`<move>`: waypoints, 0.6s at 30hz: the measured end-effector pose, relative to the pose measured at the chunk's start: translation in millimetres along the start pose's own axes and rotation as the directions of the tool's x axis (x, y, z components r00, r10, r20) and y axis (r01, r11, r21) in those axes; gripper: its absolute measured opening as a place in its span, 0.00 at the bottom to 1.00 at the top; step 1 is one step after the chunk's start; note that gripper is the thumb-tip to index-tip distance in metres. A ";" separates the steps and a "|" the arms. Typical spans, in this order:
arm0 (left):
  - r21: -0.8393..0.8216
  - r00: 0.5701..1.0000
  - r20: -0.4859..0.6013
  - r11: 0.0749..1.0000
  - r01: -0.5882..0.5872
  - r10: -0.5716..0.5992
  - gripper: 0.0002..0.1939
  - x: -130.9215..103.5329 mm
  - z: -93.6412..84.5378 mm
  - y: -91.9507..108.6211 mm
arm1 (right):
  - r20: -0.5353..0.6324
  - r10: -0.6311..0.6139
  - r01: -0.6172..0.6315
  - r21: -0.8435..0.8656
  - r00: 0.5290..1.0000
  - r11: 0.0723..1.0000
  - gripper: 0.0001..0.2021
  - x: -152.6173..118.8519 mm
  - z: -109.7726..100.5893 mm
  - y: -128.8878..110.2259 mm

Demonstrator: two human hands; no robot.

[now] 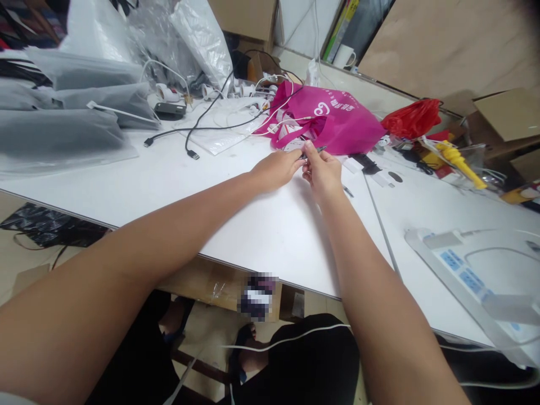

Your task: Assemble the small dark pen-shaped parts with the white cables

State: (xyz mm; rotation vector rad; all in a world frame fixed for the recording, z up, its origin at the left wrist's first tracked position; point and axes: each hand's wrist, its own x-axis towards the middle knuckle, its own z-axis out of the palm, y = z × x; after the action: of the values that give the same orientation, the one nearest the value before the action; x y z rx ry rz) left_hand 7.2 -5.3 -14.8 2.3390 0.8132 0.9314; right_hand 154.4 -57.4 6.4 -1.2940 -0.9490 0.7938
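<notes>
Over the white table (270, 230), my left hand (275, 170) and my right hand (324, 173) meet with their fingertips close together. Both are closed around a slim, dark, pen-like object (322, 149), whose narrow end shows beyond my right fingers. The rest of it is hidden by the fingers, so its exact kind is unclear. A short, slim piece (348, 192) lies on the table just right of my right wrist. Directly behind the hands rests a magenta bag (343, 124), its opening toward me with white and red items inside.
Black USB cables (193, 153) and grey translucent bags (63, 135) lie at left. To the right are small dark and white pieces (369, 164), a red plastic bag (413, 119), a yellow tool (462, 163) and a white power strip (468, 275). A seam runs between two tabletops.
</notes>
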 end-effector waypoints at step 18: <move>-0.281 1.000 0.009 0.959 0.028 -0.026 0.14 2.9 2.3 2.0 | 0.042 -0.262 0.265 -0.135 0.964 0.955 0.29 -5.7 0.0 -5.0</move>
State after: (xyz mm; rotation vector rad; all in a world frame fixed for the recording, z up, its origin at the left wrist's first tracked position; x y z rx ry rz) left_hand 11.4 -5.2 -13.7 2.0789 0.6608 0.9608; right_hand 151.8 -63.1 10.7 -1.2463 -1.1851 0.5434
